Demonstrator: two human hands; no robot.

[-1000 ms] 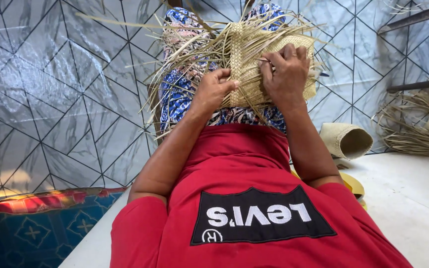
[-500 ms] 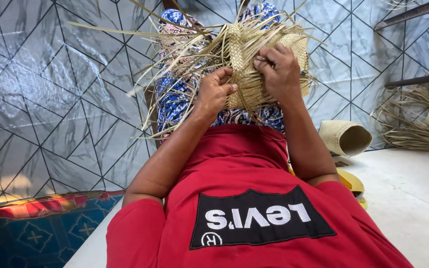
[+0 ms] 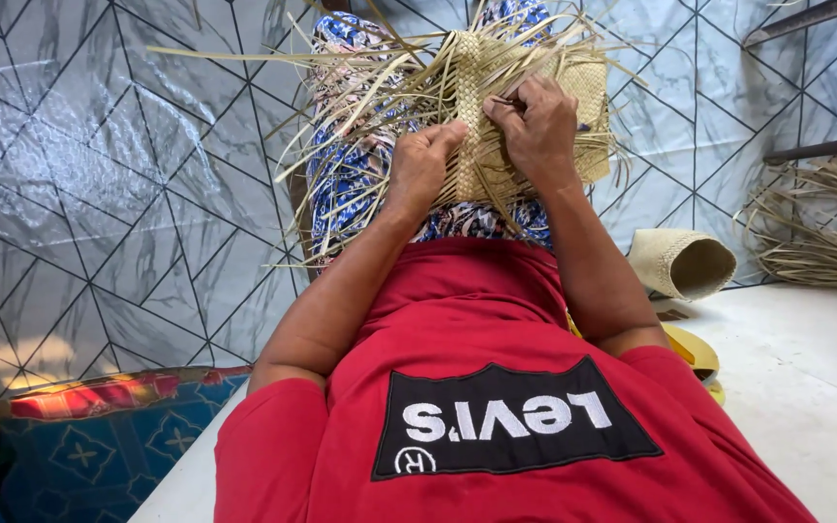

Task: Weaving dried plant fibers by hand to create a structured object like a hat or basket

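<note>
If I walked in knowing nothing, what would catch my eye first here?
Most striking is the half-woven straw piece at top centre, loose pale strips fanning out all around it. Both hands work on it: the left hand presses its lower left edge, and the right hand pinches strips on its face. Off to the right, a finished woven roll lies at the edge of the white floor, beside a heap of loose straw.

Left hand (image 3: 423, 167), right hand (image 3: 539, 131) gripping half-woven straw mat (image 3: 496, 107); loose strands splayed.
</note>
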